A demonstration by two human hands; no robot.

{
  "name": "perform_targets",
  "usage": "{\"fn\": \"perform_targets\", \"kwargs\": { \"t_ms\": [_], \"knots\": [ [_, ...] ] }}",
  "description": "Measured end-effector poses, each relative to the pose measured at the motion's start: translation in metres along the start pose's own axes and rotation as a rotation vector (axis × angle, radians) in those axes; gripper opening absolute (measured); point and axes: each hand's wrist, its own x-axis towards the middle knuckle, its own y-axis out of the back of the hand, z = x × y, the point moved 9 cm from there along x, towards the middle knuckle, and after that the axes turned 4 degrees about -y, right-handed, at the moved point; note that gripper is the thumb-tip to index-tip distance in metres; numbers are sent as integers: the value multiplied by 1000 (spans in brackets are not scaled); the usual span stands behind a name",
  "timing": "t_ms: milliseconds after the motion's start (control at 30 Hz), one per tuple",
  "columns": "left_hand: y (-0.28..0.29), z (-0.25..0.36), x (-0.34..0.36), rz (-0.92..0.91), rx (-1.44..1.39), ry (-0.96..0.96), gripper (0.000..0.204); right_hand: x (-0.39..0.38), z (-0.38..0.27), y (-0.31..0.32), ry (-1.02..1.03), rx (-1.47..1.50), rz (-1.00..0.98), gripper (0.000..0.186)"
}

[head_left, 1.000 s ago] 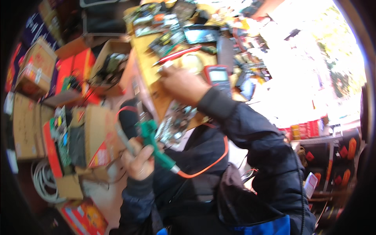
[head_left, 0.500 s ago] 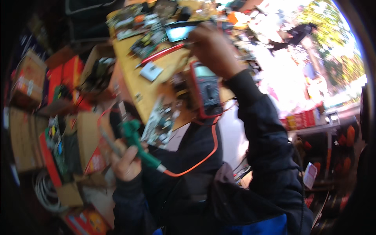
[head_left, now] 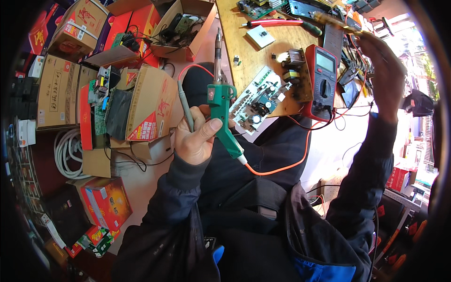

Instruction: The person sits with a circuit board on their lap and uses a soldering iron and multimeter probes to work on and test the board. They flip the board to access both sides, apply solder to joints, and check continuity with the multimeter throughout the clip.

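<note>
My left hand (head_left: 195, 138) is closed round two things at once. One is a green soldering iron (head_left: 220, 113) with its metal tip pointing up and an orange cable leaving its lower end. The other is a slim grey test probe (head_left: 184, 103) on a red wire. A white circuit board (head_left: 256, 101) lies just right of the iron, on the wooden table's near edge. My right hand (head_left: 385, 66) is raised over the table's right side, smeared by motion. From its fingertips extends a blurred, long brownish-gold tool (head_left: 333, 21), its exact kind unclear.
A red-rimmed multimeter (head_left: 324, 77) stands by the table's (head_left: 237, 35) near edge, beside a brown board (head_left: 296, 73) with transformers. Farther back lie a red-and-white stick tool (head_left: 275, 22) and a small white block (head_left: 260, 36). Cardboard boxes (head_left: 150, 101) and coiled white cable (head_left: 70, 152) are at left.
My right hand has moved right, away from the table's middle. The view has shifted, and the soldering iron now stands more upright in my left hand, still held with the probe.
</note>
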Motion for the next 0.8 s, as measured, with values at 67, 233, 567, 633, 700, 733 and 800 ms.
{"fn": "perform_targets", "kwargs": {
  "t_ms": [67,233,567,633,700,733,800],
  "knots": [
    [2,-3,2,19,20,-6,34,-36,-19,30,74,165,214,31],
    [2,-4,6,-8,52,-5,33,-110,-23,-12,-241,947,-55,39],
    [14,-15,9,41,-99,8,38,-194,-41,-95,-541,853,-199,33],
    [19,-18,7,50,-92,38,39,-196,-40,-98,-528,807,-207,34],
    [26,-22,6,74,-78,64,40,-196,-42,-100,-500,793,-215,35],
    [27,-22,6,65,-68,58,41,-195,-43,-100,-477,793,-222,35],
    [29,-21,7,52,-86,13,30,-194,-44,-100,-464,780,-234,35]
  ]
}}
